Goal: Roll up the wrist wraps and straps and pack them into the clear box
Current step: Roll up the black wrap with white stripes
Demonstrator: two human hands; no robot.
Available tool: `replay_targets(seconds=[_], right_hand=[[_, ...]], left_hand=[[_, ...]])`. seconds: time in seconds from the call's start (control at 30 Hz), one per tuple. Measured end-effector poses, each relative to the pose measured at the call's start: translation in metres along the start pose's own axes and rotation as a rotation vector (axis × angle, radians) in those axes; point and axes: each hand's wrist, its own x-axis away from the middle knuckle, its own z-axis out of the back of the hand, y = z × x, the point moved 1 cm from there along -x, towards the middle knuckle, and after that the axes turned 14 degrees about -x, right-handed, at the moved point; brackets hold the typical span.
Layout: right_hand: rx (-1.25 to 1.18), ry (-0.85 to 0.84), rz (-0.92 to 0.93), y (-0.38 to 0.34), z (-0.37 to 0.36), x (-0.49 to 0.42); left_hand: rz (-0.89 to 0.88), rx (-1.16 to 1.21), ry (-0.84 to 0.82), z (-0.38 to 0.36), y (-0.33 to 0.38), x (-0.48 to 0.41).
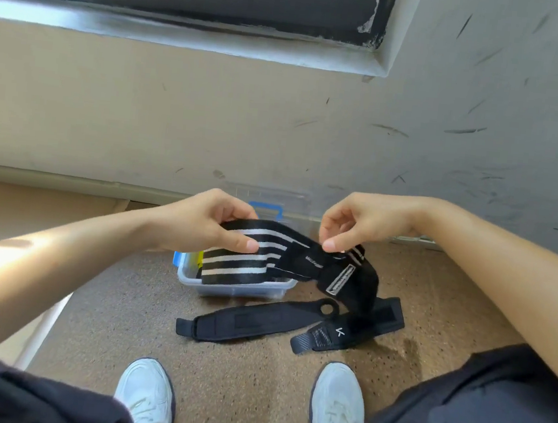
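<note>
Currently held: black elastic wrist wrap with white stripes (241, 259), stretched taut, probably to start a tidy roll.
Left hand (200, 223): fingers and thumb grip the striped part.
Right hand (362, 227): fingertips pinch the black tab end.
Clear plastic box with blue latch (241, 291): open, directly beneath.
Black padded straps (259, 319): flat on the floor just in front, unrolled.

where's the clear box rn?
Head view, centre: the clear box sits on the floor near the wall, partly hidden behind the striped wrap that the left hand and right hand hold, just beyond two black straps.
</note>
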Motion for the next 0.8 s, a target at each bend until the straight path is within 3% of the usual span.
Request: replay_targets(seconds=[0.17,0.43,0.53,0.63,0.8], right_hand=[[-0.284,-0.044,0.174,-0.02,-0.044,-0.018],[-0.367,0.149,0.152,-0.011,-0.007,-0.009],[-0.373,0.272,0.117,-0.004,0.005,-0.008],[-0.323,0.328,0.139,-0.002,0.004,-0.01],[-0.454,0.22,0.306,-0.033,-0.02,0.002]], left_hand=[[-0.107,0.013,-0.002,-0.012,0.016,-0.007],[0.051,0.067,0.017,0.023,0.003,0.008],[0.062,0.004,0.115,0.035,0.003,0.014],[0.048,0.113,0.209,0.034,0.012,0.013],[0.039,0.322,0.328,0.017,0.032,0.003]])
